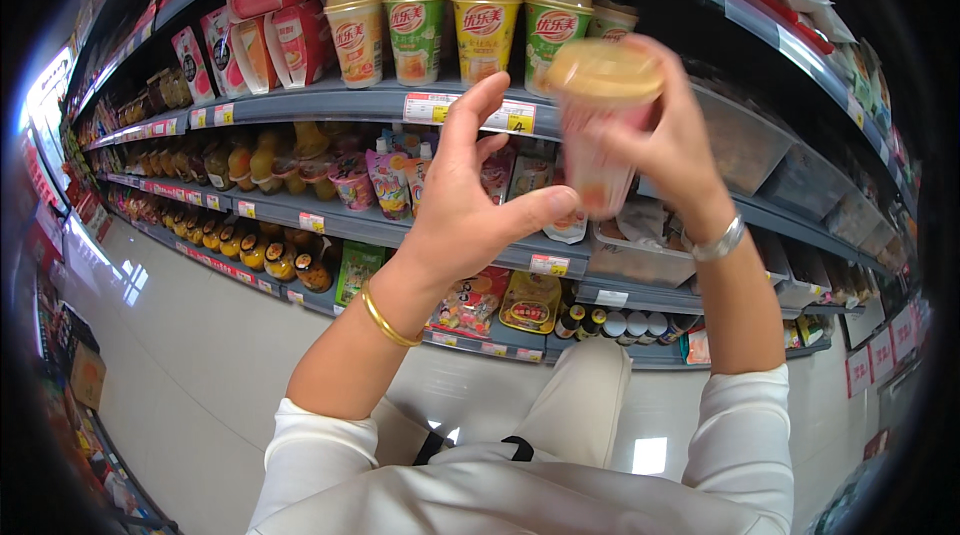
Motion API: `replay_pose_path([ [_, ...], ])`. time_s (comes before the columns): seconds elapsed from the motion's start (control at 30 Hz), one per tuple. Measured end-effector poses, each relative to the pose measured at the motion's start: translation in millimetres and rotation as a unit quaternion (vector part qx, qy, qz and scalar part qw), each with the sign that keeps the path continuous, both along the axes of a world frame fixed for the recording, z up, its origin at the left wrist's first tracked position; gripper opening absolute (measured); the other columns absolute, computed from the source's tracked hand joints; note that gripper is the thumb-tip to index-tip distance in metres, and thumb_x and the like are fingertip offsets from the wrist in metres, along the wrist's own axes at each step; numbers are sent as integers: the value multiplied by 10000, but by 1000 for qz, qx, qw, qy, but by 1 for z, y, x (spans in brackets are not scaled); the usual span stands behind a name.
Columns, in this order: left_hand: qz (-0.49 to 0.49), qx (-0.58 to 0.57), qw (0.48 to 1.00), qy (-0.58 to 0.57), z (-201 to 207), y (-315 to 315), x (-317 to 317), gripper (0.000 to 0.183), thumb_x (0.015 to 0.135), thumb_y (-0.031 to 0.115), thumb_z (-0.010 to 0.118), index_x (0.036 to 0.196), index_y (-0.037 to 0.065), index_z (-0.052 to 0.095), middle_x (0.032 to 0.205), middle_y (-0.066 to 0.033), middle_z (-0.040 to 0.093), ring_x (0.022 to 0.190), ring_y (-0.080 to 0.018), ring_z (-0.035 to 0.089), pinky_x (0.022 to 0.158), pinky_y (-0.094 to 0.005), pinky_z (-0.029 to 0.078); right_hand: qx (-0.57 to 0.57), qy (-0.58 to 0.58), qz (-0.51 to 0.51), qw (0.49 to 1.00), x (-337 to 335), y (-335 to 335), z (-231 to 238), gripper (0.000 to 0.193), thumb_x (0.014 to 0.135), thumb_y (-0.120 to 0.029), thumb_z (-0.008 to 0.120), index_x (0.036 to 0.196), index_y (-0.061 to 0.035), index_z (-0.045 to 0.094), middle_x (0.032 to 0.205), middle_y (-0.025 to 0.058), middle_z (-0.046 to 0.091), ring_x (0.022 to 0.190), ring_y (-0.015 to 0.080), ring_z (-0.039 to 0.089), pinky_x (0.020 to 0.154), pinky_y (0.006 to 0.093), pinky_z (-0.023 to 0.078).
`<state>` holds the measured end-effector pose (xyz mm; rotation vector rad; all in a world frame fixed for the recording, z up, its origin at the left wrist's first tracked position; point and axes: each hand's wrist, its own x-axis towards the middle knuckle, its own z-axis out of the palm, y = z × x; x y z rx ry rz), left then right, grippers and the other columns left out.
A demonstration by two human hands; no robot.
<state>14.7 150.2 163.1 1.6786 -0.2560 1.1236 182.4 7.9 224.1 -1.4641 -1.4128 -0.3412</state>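
A pink drink cup with a yellowish lid (597, 150) is held up in front of the shelf, blurred by motion. My right hand (672, 140) grips it from the right side, just under the lid. To its left, my left hand (478, 180) holds nothing, its thumb and fingers spread apart, the thumb tip close to the cup's lower side. Behind them on the upper shelf stand an orange cup (357, 40), a green cup (416, 35), a yellow cup (485, 32) and another green cup (553, 30). One more cup is partly hidden behind the held one.
Pink boxes (297, 43) stand left of the cups. Below are jars (265, 163), drink pouches (388, 177) and bagged sweets (470, 303). Clear plastic bins (740, 140) fill the right shelves. A grey shelf edge with price tags (430, 107) runs behind my hands. Tiled floor (190, 355) lies below.
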Motion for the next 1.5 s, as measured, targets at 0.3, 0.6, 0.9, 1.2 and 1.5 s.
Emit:
replay_pose_path([
  [0.3, 14, -32, 997, 73, -35, -3, -6, 735, 787, 153, 763, 1408, 22, 393, 1430, -151, 453, 1356, -251, 415, 1076, -401, 374, 66, -28, -221, 973, 108, 27, 47, 968, 677, -384, 874, 1344, 113, 380, 1235, 270, 572, 1117, 302, 625, 927, 363, 533],
  [0.6, 13, -75, 993, 94, -58, 16, -18, 718, 786, 113, 744, 1410, 26, 398, 1437, -140, 450, 1358, -244, 405, 1082, -401, 358, -56, 15, -214, 975, 131, 40, 48, 1046, 651, -451, 844, 1392, 117, 372, 1248, 299, 573, 1124, 337, 626, 950, 391, 513],
  [0.9, -6, -96, 991, 88, -70, 22, -19, 728, 783, 92, 741, 1415, 29, 385, 1434, -151, 447, 1347, -249, 413, 1088, -412, 353, -151, -42, -271, 950, 134, 37, 71, 991, 693, -554, 734, 1400, 81, 449, 1359, 320, 514, 1194, 390, 593, 985, 415, 490],
  [1.2, -9, -106, 990, 97, -70, 25, -22, 733, 782, 84, 739, 1417, 28, 377, 1423, -149, 458, 1344, -243, 418, 1084, -409, 347, -149, -2, -210, 966, 134, 34, 68, 867, 704, -429, 693, 1413, 18, 471, 1355, 261, 551, 1284, 368, 518, 1106, 423, 357],
  [1.5, -6, -102, 990, 98, -67, 24, -21, 738, 782, 87, 737, 1419, 20, 372, 1421, -154, 463, 1342, -244, 424, 1079, -408, 349, -169, -9, -156, 973, 140, 23, 74, 809, 709, -353, 714, 1378, 44, 495, 1302, 236, 590, 1225, 315, 561, 1065, 380, 399],
])
